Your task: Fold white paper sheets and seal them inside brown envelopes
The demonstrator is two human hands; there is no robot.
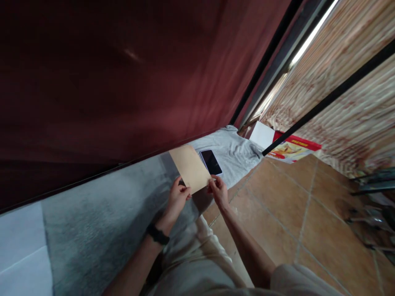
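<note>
A plain tan sheet of paper [190, 167] is held up between my two hands. My left hand [178, 196] pinches its near left corner, thumb on top. At the near right corner, my right hand [218, 189] grips the edge between thumb and fingers. Just beyond the right hand, a smartphone [211, 162] with a dark screen lies on a crumpled light grey cloth [237, 146]. Part of the phone's left edge is close to the sheet's edge. A black band circles my left wrist.
A grey surface [101, 218] stretches left, with white sheets [23, 246] at its end. Dark red curtain [138, 82] hangs behind. Black poles [327, 100] rise at right. A white box [261, 135] and a red-yellow printed package [293, 148] sit by the brown tiled floor [277, 205].
</note>
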